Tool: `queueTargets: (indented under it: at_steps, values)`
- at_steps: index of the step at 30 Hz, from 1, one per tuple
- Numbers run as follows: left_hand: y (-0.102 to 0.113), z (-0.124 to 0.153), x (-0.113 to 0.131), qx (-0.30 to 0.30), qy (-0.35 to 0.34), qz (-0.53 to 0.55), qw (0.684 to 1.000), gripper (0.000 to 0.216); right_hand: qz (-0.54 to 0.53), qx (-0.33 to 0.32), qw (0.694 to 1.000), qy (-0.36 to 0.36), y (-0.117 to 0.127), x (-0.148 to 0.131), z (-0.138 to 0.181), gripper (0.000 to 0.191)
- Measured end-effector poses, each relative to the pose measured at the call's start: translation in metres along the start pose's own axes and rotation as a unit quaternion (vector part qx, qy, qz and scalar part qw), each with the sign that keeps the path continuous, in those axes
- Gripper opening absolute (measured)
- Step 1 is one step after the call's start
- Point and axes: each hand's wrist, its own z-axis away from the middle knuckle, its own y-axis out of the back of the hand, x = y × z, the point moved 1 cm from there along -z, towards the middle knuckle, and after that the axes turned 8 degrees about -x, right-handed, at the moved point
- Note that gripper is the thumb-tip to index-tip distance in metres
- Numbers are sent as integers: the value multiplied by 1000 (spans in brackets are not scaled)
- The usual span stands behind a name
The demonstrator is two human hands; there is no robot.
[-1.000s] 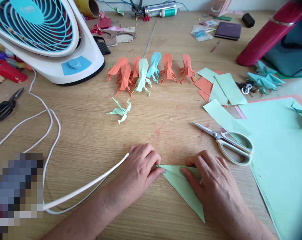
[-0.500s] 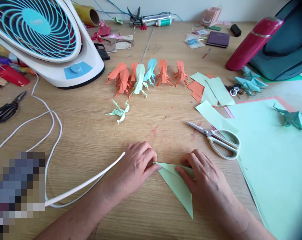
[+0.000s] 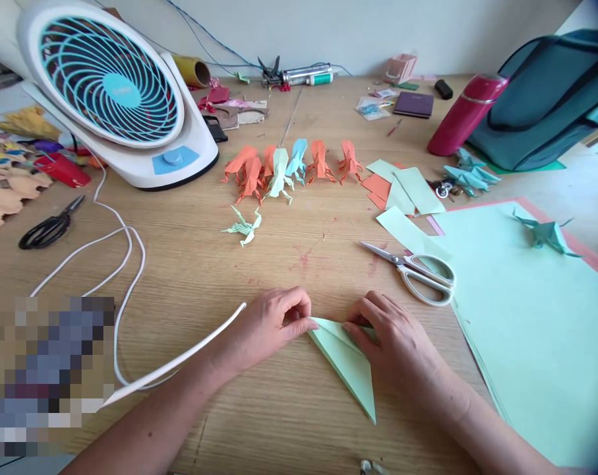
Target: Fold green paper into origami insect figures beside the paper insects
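Note:
A light green sheet of paper, folded into a triangle, lies between my hands on the wooden table. Its left corner is pinched between the thumb and fingers of my left hand. At its upper right edge, my right hand grips the paper, thumb on top and fingers behind, covering that corner. One point of the triangle faces me. Beyond my right hand lie scissors with white handles, their blades nearly closed. A small pale green folded paper figure rests farther off on the left.
Several orange folded figures stand in a row at the back. Cut paper pieces and large green sheets lie to the right, near a red flask. A fan, black scissors and a white cable are on the left.
The camera view has tilted up and shifted, showing more of the fan and bag. Both hands stay on the paper triangle; its lower layers now look slightly more apart at the left edge.

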Motion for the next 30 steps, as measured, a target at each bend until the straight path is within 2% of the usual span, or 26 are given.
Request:
queueTargets:
  at_steps: [4,9,14,18,24,30]
  values:
    - [0,1,1,0,-3,53,999,19,1,-1,1000,16,2,-4,0,16]
    - [6,2,4,5,-64,88,994,17,-47,-1,998,39,8,-9,3,19]
    - [13,4,4,21,-127,106,986,16,-123,-30,992,19,12,-13,7,19]
    - [16,6,5,30,-157,109,981,15,-148,-22,988,34,12,-15,9,19]
    - [17,5,5,24,-162,124,979,15,-169,-33,985,28,12,-15,11,22]
    - [16,3,3,28,-143,155,977,18,-197,-3,980,34,10,-14,9,22]
